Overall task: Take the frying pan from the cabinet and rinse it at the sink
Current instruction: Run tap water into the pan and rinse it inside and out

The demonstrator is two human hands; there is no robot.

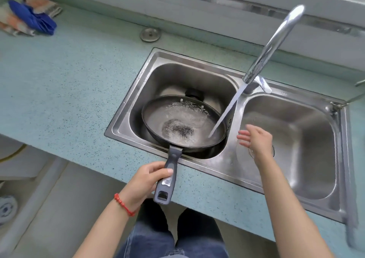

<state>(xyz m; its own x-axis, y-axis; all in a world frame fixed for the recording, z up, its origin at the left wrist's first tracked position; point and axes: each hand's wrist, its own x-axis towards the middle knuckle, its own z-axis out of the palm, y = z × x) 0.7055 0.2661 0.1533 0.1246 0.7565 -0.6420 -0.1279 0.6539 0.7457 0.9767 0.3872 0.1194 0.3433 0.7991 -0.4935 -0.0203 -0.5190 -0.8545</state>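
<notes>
A black frying pan [183,123] is held level over the left basin of a steel double sink [233,159]. Water pools and foams inside it. My left hand [146,180], with a red bead bracelet at the wrist, grips the pan's dark grey handle [167,176], which sticks out over the counter's front edge. A curved chrome tap [276,40] pours a slanted stream of water [227,109] onto the pan's right side. My right hand [256,141] hovers with fingers spread, holding nothing, just right of the pan, over the divider between the basins.
The speckled blue-green counter [69,80] surrounds the sink. A blue cloth [33,18] lies on a patterned towel at the far left corner. A round metal cap [150,34] sits behind the sink. A black drain plug [194,94] shows in the left basin. A window sill runs along the back.
</notes>
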